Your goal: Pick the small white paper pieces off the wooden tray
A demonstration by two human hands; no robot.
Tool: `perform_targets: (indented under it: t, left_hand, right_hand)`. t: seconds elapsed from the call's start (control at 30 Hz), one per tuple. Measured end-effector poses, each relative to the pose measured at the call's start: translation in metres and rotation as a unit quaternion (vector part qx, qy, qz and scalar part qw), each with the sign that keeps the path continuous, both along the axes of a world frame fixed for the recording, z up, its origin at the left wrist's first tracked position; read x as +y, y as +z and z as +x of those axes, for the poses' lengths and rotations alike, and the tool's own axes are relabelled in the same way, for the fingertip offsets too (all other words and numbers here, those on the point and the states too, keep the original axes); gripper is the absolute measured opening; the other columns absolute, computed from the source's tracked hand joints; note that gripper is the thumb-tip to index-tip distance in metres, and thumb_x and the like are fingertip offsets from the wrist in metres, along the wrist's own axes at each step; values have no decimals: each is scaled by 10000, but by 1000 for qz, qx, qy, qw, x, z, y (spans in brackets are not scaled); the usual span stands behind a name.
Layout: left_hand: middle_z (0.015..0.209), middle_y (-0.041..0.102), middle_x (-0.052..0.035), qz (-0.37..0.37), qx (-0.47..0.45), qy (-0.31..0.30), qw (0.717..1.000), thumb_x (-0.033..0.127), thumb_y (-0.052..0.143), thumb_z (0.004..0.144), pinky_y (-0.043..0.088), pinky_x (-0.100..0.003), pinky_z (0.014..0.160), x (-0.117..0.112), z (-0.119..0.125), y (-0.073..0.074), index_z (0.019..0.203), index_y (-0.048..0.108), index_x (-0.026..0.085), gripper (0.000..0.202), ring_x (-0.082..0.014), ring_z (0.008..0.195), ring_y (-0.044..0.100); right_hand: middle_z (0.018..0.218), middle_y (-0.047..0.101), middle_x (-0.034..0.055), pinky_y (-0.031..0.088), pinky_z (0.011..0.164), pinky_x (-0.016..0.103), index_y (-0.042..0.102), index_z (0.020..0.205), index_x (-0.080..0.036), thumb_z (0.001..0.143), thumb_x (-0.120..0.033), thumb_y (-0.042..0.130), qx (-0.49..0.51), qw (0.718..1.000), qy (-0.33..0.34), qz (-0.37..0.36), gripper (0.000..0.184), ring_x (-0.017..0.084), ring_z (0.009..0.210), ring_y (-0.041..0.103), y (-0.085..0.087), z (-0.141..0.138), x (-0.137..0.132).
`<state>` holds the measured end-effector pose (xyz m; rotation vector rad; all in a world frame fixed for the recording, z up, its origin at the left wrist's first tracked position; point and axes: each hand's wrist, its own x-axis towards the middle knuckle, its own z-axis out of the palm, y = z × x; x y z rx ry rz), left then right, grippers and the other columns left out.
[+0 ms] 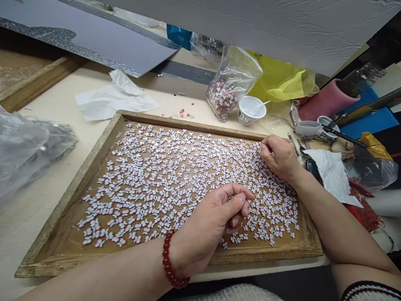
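A shallow wooden-framed tray [71, 184] holds a great many small whitish, cherry-shaped pieces [163, 184] spread over its brown base. Above the front right part of these pieces is my left hand [224, 209], wearing a dark red bead bracelet [169, 263]. Its fingers are curled and the thumb lies near the index fingertip; anything between them is too small or hidden to see. My right hand [280, 156] is at the tray's far right corner, thumb and fingers pinched together. What that pinch holds, if anything, I cannot make out.
Behind the tray stand a clear bag of red and white pieces [222, 98] and a white cup [252, 109] with a spoon. Crumpled white paper [115, 98] lies back left, a plastic bag [31, 146] at left. Tools and a pink roll [328, 100] crowd the right.
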<state>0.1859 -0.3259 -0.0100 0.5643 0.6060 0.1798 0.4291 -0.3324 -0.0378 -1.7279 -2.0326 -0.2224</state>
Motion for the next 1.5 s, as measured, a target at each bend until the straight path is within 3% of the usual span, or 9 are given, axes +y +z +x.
perform_targets:
  t: [0.57,1.5]
  left_hand:
    - [669,486,38,-2,0,1,1000,226,548,903,216,-214,496,-1,-2,1,897,565,134,94,-56,532,322]
    - [675,489,35,0,8,-6,1000,235,544,896,221,-218,502,0,-1,1,889,570,146,93,-61,531,329]
  right_hand:
    - [716,586,34,432,638,290,511,802,-199,902,-212,495,7,1000,20,-4,102,158,668,535,1,-1,0]
    - [767,593,35,436,656,309,521,858,-209,910,-228,489,28,1000,-4,-10,64,170,719,569,-1,1,-1]
